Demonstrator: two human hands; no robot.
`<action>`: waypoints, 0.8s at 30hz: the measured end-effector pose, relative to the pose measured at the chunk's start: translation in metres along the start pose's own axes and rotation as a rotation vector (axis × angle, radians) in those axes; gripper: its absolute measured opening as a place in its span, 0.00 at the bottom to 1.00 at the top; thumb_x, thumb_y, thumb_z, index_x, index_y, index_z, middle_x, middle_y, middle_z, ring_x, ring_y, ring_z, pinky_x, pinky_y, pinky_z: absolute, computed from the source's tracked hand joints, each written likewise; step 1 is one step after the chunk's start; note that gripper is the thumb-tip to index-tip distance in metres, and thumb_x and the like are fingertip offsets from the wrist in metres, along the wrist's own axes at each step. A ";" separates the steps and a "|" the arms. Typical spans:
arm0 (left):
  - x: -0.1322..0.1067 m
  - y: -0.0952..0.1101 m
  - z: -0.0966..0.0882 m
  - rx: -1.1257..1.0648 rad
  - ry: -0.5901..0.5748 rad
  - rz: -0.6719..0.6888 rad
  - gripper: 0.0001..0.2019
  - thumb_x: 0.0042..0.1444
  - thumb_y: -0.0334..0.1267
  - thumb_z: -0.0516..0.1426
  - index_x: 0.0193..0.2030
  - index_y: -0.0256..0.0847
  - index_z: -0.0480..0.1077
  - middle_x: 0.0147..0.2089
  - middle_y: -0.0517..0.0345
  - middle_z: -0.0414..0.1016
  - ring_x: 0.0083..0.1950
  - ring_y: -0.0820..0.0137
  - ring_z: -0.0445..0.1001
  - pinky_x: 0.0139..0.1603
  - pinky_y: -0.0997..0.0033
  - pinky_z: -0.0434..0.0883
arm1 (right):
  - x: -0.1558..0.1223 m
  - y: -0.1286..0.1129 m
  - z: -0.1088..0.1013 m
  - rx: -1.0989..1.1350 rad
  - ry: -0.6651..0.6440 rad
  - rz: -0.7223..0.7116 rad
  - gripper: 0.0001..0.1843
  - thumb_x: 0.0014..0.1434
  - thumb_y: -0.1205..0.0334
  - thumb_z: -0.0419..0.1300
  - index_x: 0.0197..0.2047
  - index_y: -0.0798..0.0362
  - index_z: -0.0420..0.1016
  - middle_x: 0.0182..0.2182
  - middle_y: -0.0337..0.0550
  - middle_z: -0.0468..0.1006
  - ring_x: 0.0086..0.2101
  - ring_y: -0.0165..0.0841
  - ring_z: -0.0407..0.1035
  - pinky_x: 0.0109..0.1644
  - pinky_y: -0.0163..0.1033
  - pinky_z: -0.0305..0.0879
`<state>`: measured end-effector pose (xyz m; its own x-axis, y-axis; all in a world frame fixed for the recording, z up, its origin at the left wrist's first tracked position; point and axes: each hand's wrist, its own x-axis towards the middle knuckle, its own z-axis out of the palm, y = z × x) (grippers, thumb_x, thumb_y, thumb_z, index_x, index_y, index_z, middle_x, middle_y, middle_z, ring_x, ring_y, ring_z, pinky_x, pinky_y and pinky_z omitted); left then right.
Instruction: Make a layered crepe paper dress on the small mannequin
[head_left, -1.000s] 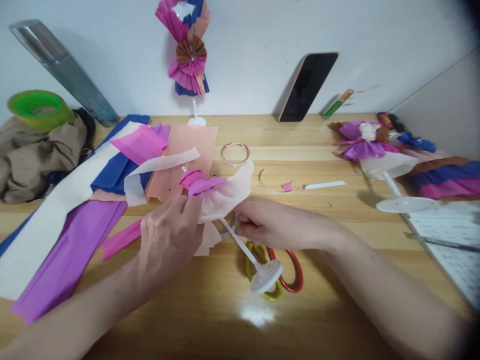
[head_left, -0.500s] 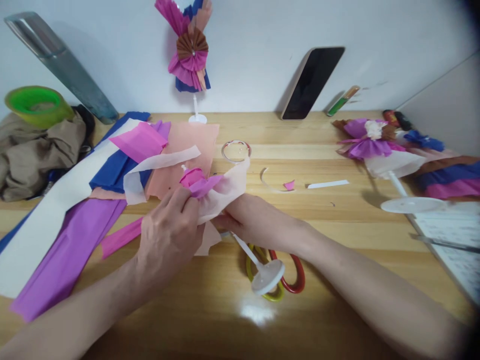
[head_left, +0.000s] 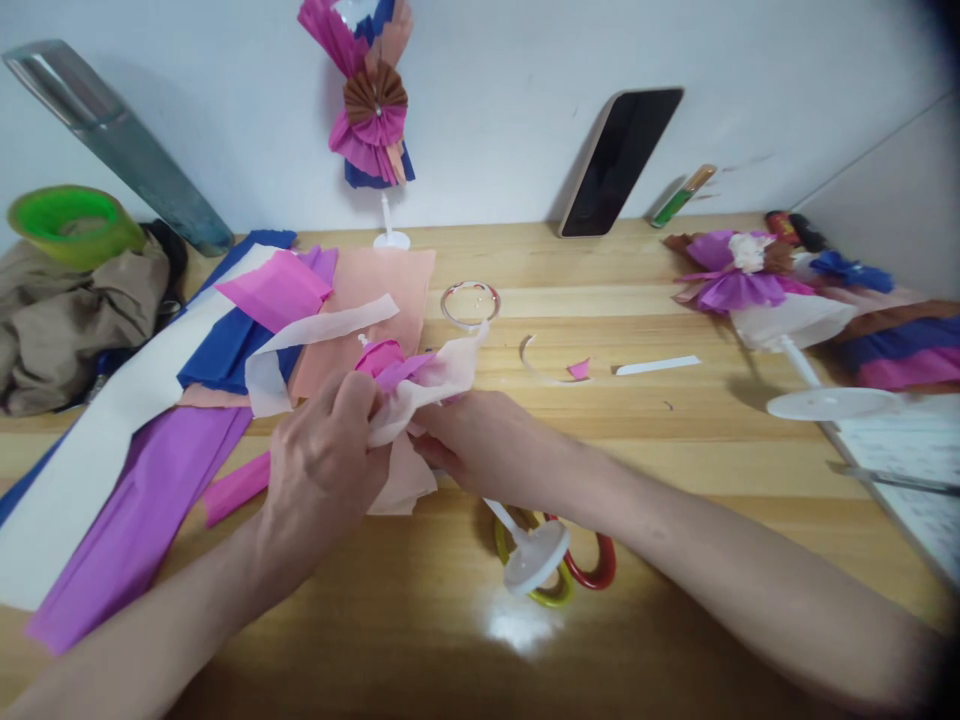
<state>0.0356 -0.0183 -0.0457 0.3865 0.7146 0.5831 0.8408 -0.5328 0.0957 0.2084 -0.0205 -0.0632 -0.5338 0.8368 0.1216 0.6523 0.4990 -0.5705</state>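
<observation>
My left hand (head_left: 326, 445) is closed, pinching a small crepe paper figure whose pink paper top (head_left: 381, 356) stands out above the knuckles. Pale, nearly white crepe paper (head_left: 439, 388) wraps beside it, between my two hands. My right hand (head_left: 480, 435) has its fingers curled against the lower part of this pale paper; its fingertips are partly hidden. From below the right hand a white plastic stand with a round base (head_left: 536, 562) sticks out, tilted toward me. Behind that base lie scissors with a red handle (head_left: 604, 565) and a yellow one. A peach paper piece (head_left: 405, 480) hangs under the hands.
Crepe paper strips, including a purple one (head_left: 150, 520), cover the left side. A clear tape ring (head_left: 470, 304) and paper scraps lie ahead. One finished-looking paper figure (head_left: 375, 120) stands by the wall near a phone (head_left: 622, 160); others lie right, beside a keyboard-like white panel (head_left: 900, 480).
Both hands have shifted slightly left and toward each other around the paper figure. The pale paper is more gathered, and the peach piece beneath shows more. The view has moved a little.
</observation>
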 end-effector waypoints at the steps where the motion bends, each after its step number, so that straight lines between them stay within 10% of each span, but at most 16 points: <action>1: 0.002 -0.001 -0.001 -0.009 -0.017 -0.038 0.10 0.56 0.36 0.56 0.25 0.41 0.62 0.22 0.63 0.66 0.21 0.75 0.63 0.20 0.74 0.55 | -0.003 0.001 -0.002 0.028 0.018 -0.002 0.12 0.57 0.69 0.58 0.44 0.49 0.76 0.33 0.41 0.81 0.27 0.34 0.70 0.27 0.36 0.54; 12: 0.013 -0.011 -0.002 -0.157 -0.136 -0.138 0.14 0.50 0.31 0.56 0.45 0.42 0.73 0.28 0.61 0.74 0.29 0.70 0.73 0.28 0.73 0.68 | -0.013 0.016 -0.003 0.312 0.497 0.403 0.10 0.46 0.63 0.66 0.33 0.52 0.71 0.22 0.32 0.68 0.22 0.27 0.60 0.26 0.33 0.55; 16: 0.011 -0.008 -0.005 -0.164 -0.172 -0.133 0.16 0.50 0.31 0.54 0.46 0.41 0.73 0.36 0.55 0.75 0.34 0.68 0.74 0.30 0.71 0.71 | -0.002 0.016 0.005 0.485 0.497 0.337 0.26 0.43 0.67 0.65 0.49 0.50 0.70 0.39 0.40 0.78 0.36 0.34 0.71 0.37 0.38 0.67; 24: 0.013 0.000 0.000 -0.086 -0.141 -0.114 0.15 0.55 0.39 0.58 0.49 0.40 0.73 0.45 0.51 0.76 0.38 0.66 0.75 0.35 0.70 0.73 | 0.021 0.014 0.020 0.781 0.541 0.290 0.12 0.48 0.60 0.67 0.38 0.52 0.78 0.35 0.43 0.82 0.35 0.36 0.76 0.37 0.39 0.71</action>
<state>0.0403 -0.0087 -0.0379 0.3448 0.8260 0.4460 0.8490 -0.4770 0.2271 0.1958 -0.0009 -0.0844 0.0342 0.9901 0.1361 0.0770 0.1331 -0.9881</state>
